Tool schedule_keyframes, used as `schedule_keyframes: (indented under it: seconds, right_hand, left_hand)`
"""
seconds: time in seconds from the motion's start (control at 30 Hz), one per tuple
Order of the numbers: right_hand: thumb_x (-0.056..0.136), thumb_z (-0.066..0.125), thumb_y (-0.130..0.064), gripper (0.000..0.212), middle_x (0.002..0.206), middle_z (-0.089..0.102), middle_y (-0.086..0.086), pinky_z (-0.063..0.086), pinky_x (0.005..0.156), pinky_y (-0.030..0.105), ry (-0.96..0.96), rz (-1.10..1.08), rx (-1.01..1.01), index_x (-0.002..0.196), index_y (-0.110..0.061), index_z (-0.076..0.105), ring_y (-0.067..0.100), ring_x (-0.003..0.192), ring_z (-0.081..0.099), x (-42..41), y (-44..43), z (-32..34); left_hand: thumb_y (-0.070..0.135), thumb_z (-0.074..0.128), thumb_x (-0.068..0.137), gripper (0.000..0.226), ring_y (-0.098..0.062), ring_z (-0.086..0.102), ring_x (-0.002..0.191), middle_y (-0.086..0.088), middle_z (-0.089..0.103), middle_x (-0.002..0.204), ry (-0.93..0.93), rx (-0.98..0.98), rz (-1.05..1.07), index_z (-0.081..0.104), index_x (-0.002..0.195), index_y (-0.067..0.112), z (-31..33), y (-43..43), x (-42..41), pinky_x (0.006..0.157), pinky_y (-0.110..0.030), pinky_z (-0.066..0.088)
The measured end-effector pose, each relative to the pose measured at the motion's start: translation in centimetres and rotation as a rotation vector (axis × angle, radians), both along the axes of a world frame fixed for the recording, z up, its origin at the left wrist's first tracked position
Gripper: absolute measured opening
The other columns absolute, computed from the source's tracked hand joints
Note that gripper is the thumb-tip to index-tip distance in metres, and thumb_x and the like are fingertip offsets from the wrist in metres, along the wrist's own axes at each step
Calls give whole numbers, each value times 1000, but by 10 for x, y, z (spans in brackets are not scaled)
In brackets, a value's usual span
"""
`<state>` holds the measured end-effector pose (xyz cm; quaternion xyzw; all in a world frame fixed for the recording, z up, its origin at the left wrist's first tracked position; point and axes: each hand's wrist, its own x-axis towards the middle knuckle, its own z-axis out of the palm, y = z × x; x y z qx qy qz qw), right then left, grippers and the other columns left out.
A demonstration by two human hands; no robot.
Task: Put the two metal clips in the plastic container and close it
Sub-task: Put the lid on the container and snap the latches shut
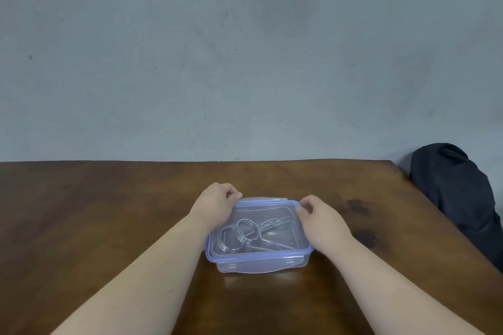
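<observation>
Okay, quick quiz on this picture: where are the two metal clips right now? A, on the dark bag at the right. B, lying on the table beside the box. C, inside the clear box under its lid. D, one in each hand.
C: the metal clips show through the clear lid inside the box, while the left hand and right hand rest on the lid's far corners.

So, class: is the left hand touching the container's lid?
Touching. The head view shows the left hand resting on the lid at its far left corner, fingers curled over the blue rim.
</observation>
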<state>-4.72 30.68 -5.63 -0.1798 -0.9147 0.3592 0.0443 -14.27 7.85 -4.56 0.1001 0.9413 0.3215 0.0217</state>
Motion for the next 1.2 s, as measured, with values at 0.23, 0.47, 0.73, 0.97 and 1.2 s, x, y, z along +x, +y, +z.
schedule_keyframes:
  seconds: [0.23, 0.47, 0.73, 0.97, 1.2]
  right_hand:
    - [98, 51, -35, 16, 99, 72, -10, 57, 87, 43, -37, -4, -108, 100, -31, 66, 15, 91, 66, -9, 9, 1]
    - [98, 45, -27, 18, 88, 71, -3, 54, 73, 39, -63, -13, -20, 93, -26, 62, 19, 81, 65, -15, 4, 6]
    - [105, 39, -25, 24, 91, 68, 5, 49, 65, 35, -102, 49, 105, 98, -17, 60, 20, 78, 61, -34, 0, 8]
    - [104, 44, -18, 21, 98, 70, 10, 51, 66, 35, -113, 53, 84, 101, -15, 64, 27, 81, 64, -41, 2, 11]
    - [101, 44, -11, 18, 93, 67, 9, 41, 53, 31, -136, 70, 71, 93, -16, 59, 27, 77, 60, -41, 1, 13]
  left_hand:
    - [49, 49, 93, 26, -17, 64, 78, 5, 67, 87, -47, 21, 127, 59, 89, 26, -4, -13, 21, 61, -32, 46]
    - [45, 43, 96, 27, -15, 61, 76, 5, 66, 82, -76, -23, 175, 59, 91, 23, -14, -26, 35, 64, -33, 46]
    - [43, 34, 101, 32, -20, 56, 73, -1, 61, 79, -99, -135, 187, 51, 89, 18, -7, -18, 23, 63, -34, 39]
    - [39, 39, 100, 29, -19, 59, 77, -1, 66, 85, -82, -101, 188, 59, 92, 19, -5, -16, 16, 62, -31, 40]
    - [33, 39, 101, 27, -16, 55, 70, -2, 63, 79, -111, 4, 237, 52, 81, 19, -7, -11, 17, 53, -29, 35]
